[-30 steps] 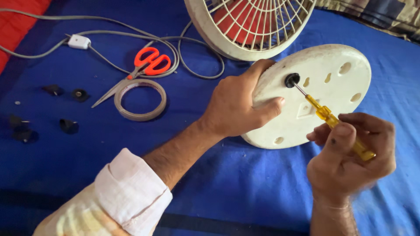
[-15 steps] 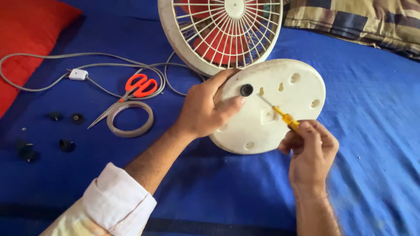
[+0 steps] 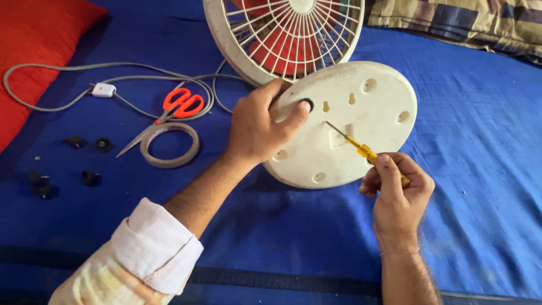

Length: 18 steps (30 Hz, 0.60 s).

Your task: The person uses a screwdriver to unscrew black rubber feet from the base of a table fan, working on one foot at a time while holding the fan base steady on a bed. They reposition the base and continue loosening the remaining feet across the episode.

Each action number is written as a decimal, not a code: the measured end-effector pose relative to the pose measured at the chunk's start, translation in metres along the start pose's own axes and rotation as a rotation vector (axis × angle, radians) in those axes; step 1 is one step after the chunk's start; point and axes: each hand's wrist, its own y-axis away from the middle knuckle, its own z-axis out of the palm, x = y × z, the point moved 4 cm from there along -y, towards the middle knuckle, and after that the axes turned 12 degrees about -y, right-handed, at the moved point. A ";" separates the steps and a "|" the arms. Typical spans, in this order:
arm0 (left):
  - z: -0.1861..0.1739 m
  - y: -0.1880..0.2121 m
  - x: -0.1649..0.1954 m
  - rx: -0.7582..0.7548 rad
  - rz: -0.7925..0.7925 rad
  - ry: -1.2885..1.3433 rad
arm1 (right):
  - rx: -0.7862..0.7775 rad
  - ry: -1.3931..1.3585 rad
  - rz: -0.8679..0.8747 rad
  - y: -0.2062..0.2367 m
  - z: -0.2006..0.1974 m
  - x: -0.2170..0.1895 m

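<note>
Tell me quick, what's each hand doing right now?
Left hand: closed on the edge of the white fan base, thumb by the black grommet.
Right hand: closed around a yellow-handled screwdriver.

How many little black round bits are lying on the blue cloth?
5 small black pieces: two by the tape roll at and, three nearer the left edge at and. More may be hidden.

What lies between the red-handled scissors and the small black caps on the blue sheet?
In the head view, nothing but bare blue sheet lies between the scissors and the black caps. The tape roll sits just below the scissors, off to the side.
</note>
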 end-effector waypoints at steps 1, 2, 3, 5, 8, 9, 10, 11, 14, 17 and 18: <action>-0.002 0.001 0.002 0.026 0.018 -0.026 | -0.014 0.024 -0.013 0.003 0.001 -0.004; 0.003 0.001 0.008 0.026 0.026 -0.034 | -0.013 0.028 -0.016 0.003 -0.005 -0.010; 0.002 0.002 0.011 0.029 0.032 -0.035 | -0.013 0.037 -0.021 0.005 -0.006 -0.014; 0.003 0.004 0.018 0.020 0.018 -0.034 | -0.017 0.036 -0.025 0.007 -0.011 -0.021; 0.000 0.008 0.026 0.011 -0.011 -0.028 | -0.018 0.007 -0.017 0.011 -0.018 -0.027; -0.002 0.009 0.030 0.026 -0.002 -0.021 | -0.009 0.006 -0.010 0.012 -0.021 -0.029; -0.003 0.010 0.034 0.040 0.008 -0.012 | 0.001 0.006 -0.003 0.013 -0.024 -0.031; -0.004 0.010 0.037 0.032 -0.011 0.007 | 0.008 0.005 -0.001 0.014 -0.027 -0.035; -0.009 0.010 0.047 0.014 -0.034 0.048 | 0.029 -0.002 0.012 0.014 -0.028 -0.047; -0.026 0.013 0.055 0.005 -0.009 0.083 | 0.036 -0.025 0.022 0.022 -0.019 -0.060; -0.035 0.015 0.053 -0.014 -0.022 0.109 | 0.036 -0.039 0.027 0.027 -0.014 -0.062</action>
